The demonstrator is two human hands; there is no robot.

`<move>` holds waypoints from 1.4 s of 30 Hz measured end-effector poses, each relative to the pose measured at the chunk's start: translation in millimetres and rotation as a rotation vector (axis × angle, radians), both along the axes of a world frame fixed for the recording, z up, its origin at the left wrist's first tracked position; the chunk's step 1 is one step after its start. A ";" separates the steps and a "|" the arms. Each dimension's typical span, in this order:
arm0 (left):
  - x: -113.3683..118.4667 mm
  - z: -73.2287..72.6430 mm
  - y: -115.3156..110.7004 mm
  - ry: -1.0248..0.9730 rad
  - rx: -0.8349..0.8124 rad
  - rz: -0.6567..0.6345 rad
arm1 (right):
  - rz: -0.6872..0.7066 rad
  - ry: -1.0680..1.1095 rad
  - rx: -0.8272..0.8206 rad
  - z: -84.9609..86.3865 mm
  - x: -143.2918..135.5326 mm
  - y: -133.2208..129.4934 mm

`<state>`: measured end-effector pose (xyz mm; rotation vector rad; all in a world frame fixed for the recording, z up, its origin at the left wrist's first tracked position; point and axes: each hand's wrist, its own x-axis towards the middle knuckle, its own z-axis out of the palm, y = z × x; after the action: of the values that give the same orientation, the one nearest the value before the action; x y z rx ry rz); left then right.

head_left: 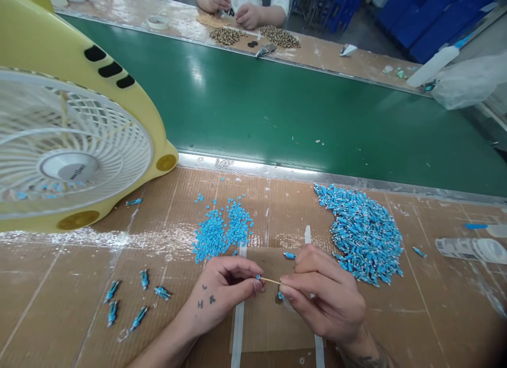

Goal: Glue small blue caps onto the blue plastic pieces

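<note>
My left hand (227,289) pinches a small blue ring (258,277) between thumb and fingertips. In my right hand (327,294) is a thin wooden stick (270,280), its tip at the ring. Below them lies a taped cardboard sheet (277,326). A blue piece (289,255) rests beside my right hand's fingers, and another blue bit shows under the right thumb. Beyond my left hand is a pile of blue rings (212,233). To the right, past my right hand, a large heap of small blue figures (366,236) is spread. Several separate blue figures (138,318) lie at the left.
A yellow fan (154,120) stands at the left. A green belt (277,109) crosses behind the cardboard-covered table (190,194). Across it, a person's hands (248,15) work near brown bead piles (280,36). A clear bottle (471,249) lies at the right.
</note>
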<state>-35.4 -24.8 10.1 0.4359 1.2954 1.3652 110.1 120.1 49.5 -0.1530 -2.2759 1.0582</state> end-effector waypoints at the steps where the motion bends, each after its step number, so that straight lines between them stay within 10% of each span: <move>1: 0.2 0.2 0.4 0.010 -0.001 -0.001 | 0.002 -0.002 0.000 -0.2 0.1 0.0; 12: 1.0 -5.8 -4.5 0.378 -0.019 -0.062 | -0.027 -0.054 0.036 17.6 35.3 10.8; 19: 0.6 -8.2 -4.5 0.450 -0.016 -0.077 | -0.012 -0.329 0.126 -13.2 66.7 13.5; 31: -1.6 -8.3 -5.6 0.664 0.025 -0.043 | 0.023 -0.672 0.377 -20.7 13.1 43.1; 42: 1.8 -3.8 -4.7 0.808 0.149 0.076 | -0.032 -0.460 -0.056 24.1 7.1 -5.0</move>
<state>-33.6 -29.5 6.3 1.1296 1.8695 1.4032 117.2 115.1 73.6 -0.4995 -2.6361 1.1627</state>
